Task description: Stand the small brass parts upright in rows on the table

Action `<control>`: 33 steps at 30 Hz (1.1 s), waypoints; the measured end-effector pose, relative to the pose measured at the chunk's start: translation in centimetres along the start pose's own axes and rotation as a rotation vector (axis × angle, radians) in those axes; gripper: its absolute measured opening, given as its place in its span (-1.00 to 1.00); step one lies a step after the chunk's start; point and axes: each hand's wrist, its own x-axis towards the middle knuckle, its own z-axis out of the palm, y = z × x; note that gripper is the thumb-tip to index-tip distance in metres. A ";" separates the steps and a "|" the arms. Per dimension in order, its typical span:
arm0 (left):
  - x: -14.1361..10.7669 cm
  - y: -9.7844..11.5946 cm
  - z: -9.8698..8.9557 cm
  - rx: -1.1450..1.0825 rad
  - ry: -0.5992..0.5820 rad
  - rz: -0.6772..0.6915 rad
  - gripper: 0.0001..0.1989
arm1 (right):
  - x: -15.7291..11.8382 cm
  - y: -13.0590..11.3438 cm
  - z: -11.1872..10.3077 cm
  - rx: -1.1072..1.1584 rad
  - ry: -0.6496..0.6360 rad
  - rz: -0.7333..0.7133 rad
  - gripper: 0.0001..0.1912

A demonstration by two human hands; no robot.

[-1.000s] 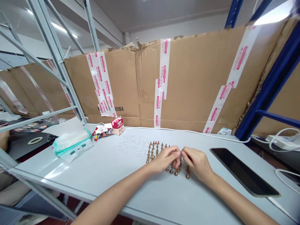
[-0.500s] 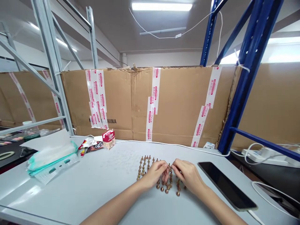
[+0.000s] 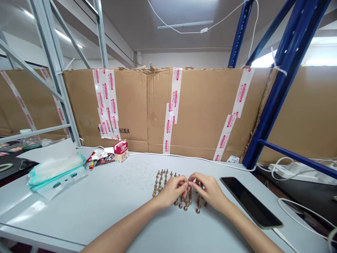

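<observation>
Brass studs [image 3: 159,183] stand in rows on the table [image 3: 79,218]. Left hand [image 3: 171,192] and right hand [image 3: 209,192] meet above them, grips narrow, any hold hidden.

"HINA" printed on the cardboard [image 3: 131,112] (tape [image 3: 106,105] hides the rest).

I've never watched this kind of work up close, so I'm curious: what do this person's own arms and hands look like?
The left hand and right hand are bare, without gloves. The left forearm and right forearm are bare too; no sleeve, watch, bracelet or ring shows.
</observation>
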 end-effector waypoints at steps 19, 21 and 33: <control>-1.0 -4.4 -17.2 0.846 0.912 -0.269 -0.85 | 0.8 5.1 -1.6 0.276 0.001 0.252 -0.69; -1.7 -5.2 -18.3 0.865 0.913 -0.372 -0.86 | 0.8 5.4 -1.8 0.262 -0.034 0.269 -0.68; -4.0 -7.1 -21.6 0.852 0.956 -0.632 -0.82 | 0.7 5.8 -4.2 0.286 -0.398 0.168 -0.71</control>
